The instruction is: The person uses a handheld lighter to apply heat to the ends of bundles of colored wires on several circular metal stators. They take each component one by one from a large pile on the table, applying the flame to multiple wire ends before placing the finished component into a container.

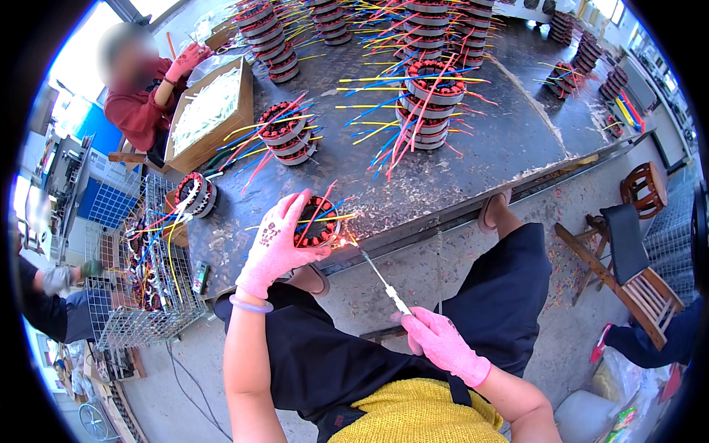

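My left hand [273, 247], in a pink glove, is wrapped round the side of a motor stator [319, 235] at the near edge of the table. Red, blue and yellow wires stick out of its top. In my right hand [444, 347], also gloved in pink, is a thin soldering iron [397, 299] with a white handle and a metal shaft. Its tip reaches the stator's right side, where an orange glow and sparks show. Exactly what the tip touches is too bright to tell. A short stator stack [286, 136] stands just beyond.
Tall stator stacks [427, 111] with wires stand on the dark metal table [509, 140]. A white-bound stator [196, 195] sits near the left edge, beside a wire basket [151, 325]. A co-worker in red [136, 111] sits behind a cardboard box [247, 96]. Wooden chair [642, 295] at right.
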Demonstrator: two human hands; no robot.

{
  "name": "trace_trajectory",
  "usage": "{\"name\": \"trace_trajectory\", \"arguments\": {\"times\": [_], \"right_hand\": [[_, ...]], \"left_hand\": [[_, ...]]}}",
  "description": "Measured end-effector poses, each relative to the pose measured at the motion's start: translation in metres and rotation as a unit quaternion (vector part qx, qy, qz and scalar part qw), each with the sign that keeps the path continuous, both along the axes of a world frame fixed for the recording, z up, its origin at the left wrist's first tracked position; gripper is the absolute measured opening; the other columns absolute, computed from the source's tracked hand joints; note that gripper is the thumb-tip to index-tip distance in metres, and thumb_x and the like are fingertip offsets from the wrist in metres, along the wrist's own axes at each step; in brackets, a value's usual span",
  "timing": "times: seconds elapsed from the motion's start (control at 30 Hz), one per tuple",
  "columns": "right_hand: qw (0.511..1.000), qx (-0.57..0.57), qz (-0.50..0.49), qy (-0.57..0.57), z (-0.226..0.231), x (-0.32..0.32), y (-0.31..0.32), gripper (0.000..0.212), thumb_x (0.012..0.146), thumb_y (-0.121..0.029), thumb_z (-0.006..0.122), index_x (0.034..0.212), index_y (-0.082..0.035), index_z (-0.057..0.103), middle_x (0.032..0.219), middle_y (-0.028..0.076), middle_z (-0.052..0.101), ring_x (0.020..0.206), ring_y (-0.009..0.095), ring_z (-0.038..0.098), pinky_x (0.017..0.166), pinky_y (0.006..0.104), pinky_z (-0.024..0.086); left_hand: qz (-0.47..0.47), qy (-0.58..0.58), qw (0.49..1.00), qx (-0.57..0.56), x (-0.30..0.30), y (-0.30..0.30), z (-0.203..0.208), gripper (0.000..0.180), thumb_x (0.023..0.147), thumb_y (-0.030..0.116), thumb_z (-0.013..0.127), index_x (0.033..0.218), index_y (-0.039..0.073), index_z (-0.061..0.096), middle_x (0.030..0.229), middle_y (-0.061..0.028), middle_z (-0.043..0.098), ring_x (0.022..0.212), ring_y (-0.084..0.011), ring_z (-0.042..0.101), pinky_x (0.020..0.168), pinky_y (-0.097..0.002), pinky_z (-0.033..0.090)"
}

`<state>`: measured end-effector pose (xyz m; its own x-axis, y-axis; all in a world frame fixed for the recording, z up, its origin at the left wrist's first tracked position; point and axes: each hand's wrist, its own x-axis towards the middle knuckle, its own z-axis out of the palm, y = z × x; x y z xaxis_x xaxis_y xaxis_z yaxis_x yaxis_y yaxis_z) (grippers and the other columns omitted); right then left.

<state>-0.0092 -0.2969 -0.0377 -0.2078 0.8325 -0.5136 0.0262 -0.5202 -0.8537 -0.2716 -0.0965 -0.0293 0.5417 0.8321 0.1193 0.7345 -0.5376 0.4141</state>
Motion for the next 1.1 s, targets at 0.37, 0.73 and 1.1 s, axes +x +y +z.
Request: {"name": "trace_trajectory", "arguments": {"times": [0.37, 0.73, 1.1], "right_hand": [[1.000, -0.007, 0.002, 0.002, -0.0037, -0.0010, -0.0002, 0.037, 0.105, -0.031, 0.046, 0.117, 0.001, 0.063, 0.068, 0.004, 0.056, 0.062, 0.011, 0.054, 0.061, 0.0297, 0.045], [1.000, 0.013, -0.005, 0.014, -0.0066, 0.0007, -0.0030, 0.037, 0.105, -0.029, 0.046, 0.117, 0.001, 0.063, 0.068, 0.004, 0.055, 0.061, 0.010, 0.053, 0.060, 0.0292, 0.045], [1.000, 0.014, 0.012, -0.011, 0.0005, 0.0008, 0.0007, 0.038, 0.105, -0.030, 0.045, 0.117, 0.001, 0.062, 0.068, 0.007, 0.057, 0.061, 0.014, 0.056, 0.061, 0.0312, 0.046]], "left_hand": [[-0.005, -0.001, 1.000, 0.000, 0.0001, -0.0001, 0.0004, 0.101, 0.064, 0.040, 0.089, 0.146, 0.004, 0.043, 0.142, -0.0200, 0.048, 0.130, -0.0392, 0.048, 0.110, -0.0453, 0.038], [-0.006, 0.001, 1.000, 0.005, -0.0008, 0.0003, -0.0007, 0.100, 0.064, 0.040, 0.089, 0.146, 0.005, 0.043, 0.142, -0.0197, 0.048, 0.130, -0.0390, 0.048, 0.110, -0.0451, 0.038], [-0.005, 0.001, 1.000, 0.002, -0.0001, 0.0003, 0.0004, 0.100, 0.065, 0.041, 0.089, 0.146, 0.004, 0.043, 0.141, -0.0201, 0.049, 0.130, -0.0389, 0.048, 0.110, -0.0452, 0.038]]}}
